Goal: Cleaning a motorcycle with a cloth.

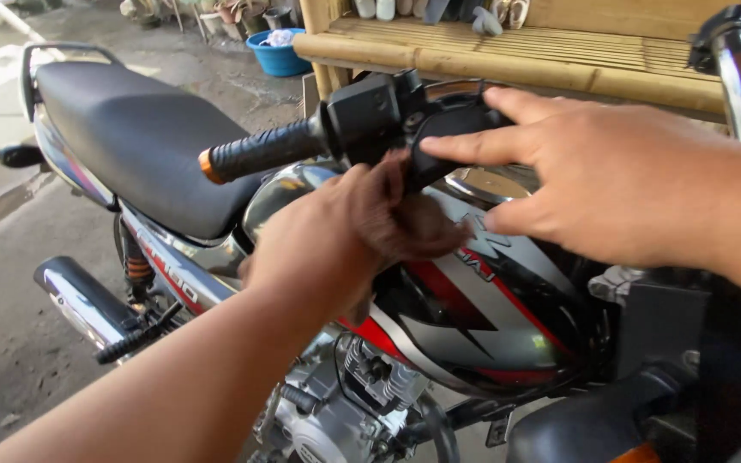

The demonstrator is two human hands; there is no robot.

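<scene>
The left hand (pixel 328 244) is clenched around a crumpled brown cloth (pixel 405 219), pressing it up against the underside of the black plastic switch housing (pixel 370 116) on the motorcycle's handlebar. The right hand (pixel 593 184) is not gripping anything: its fingers are stretched out, the index finger and thumb resting on the black lever bracket (pixel 452 133) just beside the housing, the other fingers spread above the tank. To the left of the housing the ribbed black rubber handlebar grip with an orange end cap (pixel 255 154) sticks out free, touched by neither hand. Below both hands lies the glossy black fuel tank with red and silver stripes (pixel 482 317), its chrome filler cap (pixel 495 180) partly hidden behind the right hand. The long black padded seat (pixel 139 137) runs back to the left, with the chrome exhaust pipe (pixel 79 300) low beside it over the concrete floor (pixel 2 351). Behind the handlebar stands a bamboo slat bench (pixel 542 51), and a blue plastic basin (pixel 278 53) sits on the ground beside it.
</scene>
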